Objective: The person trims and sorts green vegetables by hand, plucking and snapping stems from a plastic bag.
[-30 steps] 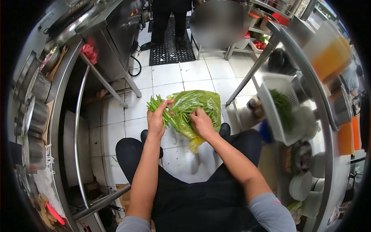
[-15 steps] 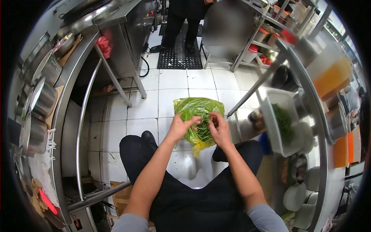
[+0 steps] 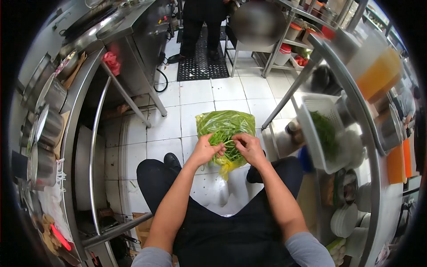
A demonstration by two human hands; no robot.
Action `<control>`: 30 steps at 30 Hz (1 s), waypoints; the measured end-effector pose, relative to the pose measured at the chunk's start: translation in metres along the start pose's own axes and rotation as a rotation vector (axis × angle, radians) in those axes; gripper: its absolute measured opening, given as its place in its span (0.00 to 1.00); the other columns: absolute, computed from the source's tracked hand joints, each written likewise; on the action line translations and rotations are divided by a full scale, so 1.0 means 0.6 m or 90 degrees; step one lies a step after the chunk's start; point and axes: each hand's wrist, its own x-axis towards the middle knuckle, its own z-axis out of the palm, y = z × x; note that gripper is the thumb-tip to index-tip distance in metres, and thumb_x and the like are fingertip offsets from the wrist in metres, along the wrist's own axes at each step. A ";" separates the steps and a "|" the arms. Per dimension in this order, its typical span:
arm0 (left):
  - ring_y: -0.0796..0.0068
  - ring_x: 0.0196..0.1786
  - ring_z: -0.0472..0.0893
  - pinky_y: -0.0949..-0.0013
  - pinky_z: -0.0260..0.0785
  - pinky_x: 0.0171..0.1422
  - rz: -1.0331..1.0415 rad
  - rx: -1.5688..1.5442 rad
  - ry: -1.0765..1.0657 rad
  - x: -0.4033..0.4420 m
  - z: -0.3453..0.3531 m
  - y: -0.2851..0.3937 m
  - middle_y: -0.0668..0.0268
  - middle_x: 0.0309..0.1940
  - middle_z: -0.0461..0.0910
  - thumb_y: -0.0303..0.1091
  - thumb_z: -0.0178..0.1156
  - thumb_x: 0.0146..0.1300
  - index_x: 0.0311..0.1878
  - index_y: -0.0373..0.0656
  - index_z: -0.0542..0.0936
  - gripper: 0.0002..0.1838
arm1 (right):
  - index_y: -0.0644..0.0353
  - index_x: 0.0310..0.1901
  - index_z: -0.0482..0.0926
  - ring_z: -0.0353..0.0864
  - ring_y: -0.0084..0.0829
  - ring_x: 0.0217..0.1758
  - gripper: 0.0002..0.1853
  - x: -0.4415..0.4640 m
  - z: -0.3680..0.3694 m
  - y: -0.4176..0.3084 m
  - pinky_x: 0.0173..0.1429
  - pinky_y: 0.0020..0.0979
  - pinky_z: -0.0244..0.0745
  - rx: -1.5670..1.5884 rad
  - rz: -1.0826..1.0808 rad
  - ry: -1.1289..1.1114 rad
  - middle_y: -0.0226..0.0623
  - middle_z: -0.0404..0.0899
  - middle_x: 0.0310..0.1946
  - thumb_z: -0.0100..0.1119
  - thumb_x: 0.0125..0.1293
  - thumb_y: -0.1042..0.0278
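Note:
In front of my knees a yellowish-green plastic bag (image 3: 231, 119) lies spread low between my legs, with a heap of thin green vegetable stalks (image 3: 221, 139) on it. Whether they are beans or stems I cannot tell. My left hand (image 3: 204, 150) is closed around some stalks at the left of the heap, thumb on top. At the right, my right hand (image 3: 250, 148) pinches the end of a green stalk between thumb and fingertips. A twisted yellow end (image 3: 227, 167) of the bag points toward me.
A steel counter with pots (image 3: 49, 127) runs along my left. On my right, a steel rack (image 3: 351, 84) holds a white basket (image 3: 307, 133) of greens and stacked plates (image 3: 343, 221). Another person (image 3: 202, 22) stands ahead on a black mat (image 3: 202, 66) over the white tiles.
My hands have changed their hold: the right fingers now pinch a stalk, and the left hand has turned inward around stalks. The view has shifted slightly; the bag stays put.

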 end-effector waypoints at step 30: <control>0.67 0.35 0.85 0.68 0.80 0.37 0.047 -0.218 0.056 0.000 -0.009 0.007 0.57 0.34 0.84 0.29 0.57 0.66 0.41 0.34 0.78 0.07 | 0.65 0.38 0.82 0.76 0.19 0.29 0.09 -0.012 0.069 0.050 0.35 0.25 0.71 0.246 0.190 -0.140 0.31 0.82 0.28 0.60 0.63 0.67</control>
